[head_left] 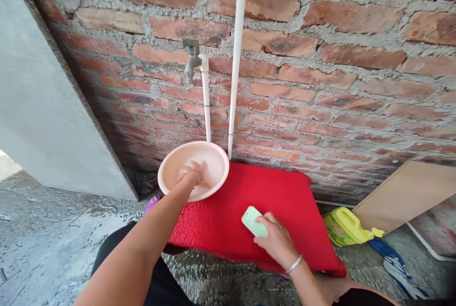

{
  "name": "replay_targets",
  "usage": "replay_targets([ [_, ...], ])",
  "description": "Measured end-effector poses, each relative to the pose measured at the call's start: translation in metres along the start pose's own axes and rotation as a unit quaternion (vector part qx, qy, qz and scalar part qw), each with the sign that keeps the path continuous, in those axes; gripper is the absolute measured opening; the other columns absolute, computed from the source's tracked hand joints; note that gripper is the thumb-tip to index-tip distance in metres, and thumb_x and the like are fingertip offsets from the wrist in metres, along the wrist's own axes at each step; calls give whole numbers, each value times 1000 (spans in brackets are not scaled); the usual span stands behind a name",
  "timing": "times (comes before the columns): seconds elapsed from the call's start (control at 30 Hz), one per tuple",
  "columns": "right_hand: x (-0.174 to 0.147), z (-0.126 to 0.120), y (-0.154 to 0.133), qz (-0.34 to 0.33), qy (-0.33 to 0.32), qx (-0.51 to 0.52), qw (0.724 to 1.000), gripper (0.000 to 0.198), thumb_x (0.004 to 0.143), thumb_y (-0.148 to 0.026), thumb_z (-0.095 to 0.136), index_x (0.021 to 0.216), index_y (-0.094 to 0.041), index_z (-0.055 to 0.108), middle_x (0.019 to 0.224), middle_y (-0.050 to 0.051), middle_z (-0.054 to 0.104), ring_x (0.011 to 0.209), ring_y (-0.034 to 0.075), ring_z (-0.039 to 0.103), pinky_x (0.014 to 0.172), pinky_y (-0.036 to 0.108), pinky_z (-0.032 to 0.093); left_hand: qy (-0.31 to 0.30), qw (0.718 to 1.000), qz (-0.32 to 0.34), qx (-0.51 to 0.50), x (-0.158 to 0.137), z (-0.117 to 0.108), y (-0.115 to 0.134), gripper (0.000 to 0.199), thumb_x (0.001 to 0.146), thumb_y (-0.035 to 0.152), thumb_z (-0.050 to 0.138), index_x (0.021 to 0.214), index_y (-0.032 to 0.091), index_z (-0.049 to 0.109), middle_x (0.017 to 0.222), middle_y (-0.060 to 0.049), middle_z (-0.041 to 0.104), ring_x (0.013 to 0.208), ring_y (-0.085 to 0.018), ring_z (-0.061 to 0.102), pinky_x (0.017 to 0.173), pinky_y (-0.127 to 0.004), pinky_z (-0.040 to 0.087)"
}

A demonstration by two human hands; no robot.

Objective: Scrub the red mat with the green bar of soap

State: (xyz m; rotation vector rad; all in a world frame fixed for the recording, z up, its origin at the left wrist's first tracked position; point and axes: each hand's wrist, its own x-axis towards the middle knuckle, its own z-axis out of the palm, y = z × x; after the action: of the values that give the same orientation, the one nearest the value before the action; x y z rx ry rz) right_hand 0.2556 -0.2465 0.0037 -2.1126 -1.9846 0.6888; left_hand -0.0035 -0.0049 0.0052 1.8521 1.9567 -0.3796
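Note:
Inside a pale pink basin (164,177) is my left hand (195,173), its fingers spread in what looks like cloudy water. A thin bangle circles that wrist. My right hand (276,238) grips a flat, pale green scrub brush (253,220) with a small hole at one end; bristles are hidden underneath. The brush rests on or just over a red cloth (270,187) spread across a low surface. The cloth looks wet and rumpled near the basin, which stands on its left end.
A grey tap (191,61) on a white pipe stands above the basin, against the brick wall (285,87). A yellow jug (347,225), a board (399,196) and blue-and-white footwear (402,272) lie on the right. To the left stands a grey slab (60,92) on wet concrete.

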Motion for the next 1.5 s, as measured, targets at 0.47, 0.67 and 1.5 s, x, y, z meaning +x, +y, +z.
replay_targets([
  [0.47,-61,-56,199,295,239,24,925,59,77,-61,48,117,-22,64,114,18,64,107,35,63,93,48,48,-10,999,-23,40,14,6,-5,136,48,59,83,159,39,6,167,-12,-7,141,-64,2,88,-80,40],
  [0.67,-44,-50,201,258,213,72,940,53,77,-57,46,111,-21,67,116,14,67,115,30,60,100,43,46,11,999,-20,41,18,11,-8,134,49,55,84,159,37,9,168,-13,-2,141,-64,7,93,-77,39],
  [1.5,7,12,5,11,133,18,991,31,85,-37,58,113,-26,67,111,6,57,102,23,60,93,35,46,3,999,-25,38,18,10,-7,135,49,64,82,159,36,9,168,-12,-4,141,-64,4,95,-77,39],
])
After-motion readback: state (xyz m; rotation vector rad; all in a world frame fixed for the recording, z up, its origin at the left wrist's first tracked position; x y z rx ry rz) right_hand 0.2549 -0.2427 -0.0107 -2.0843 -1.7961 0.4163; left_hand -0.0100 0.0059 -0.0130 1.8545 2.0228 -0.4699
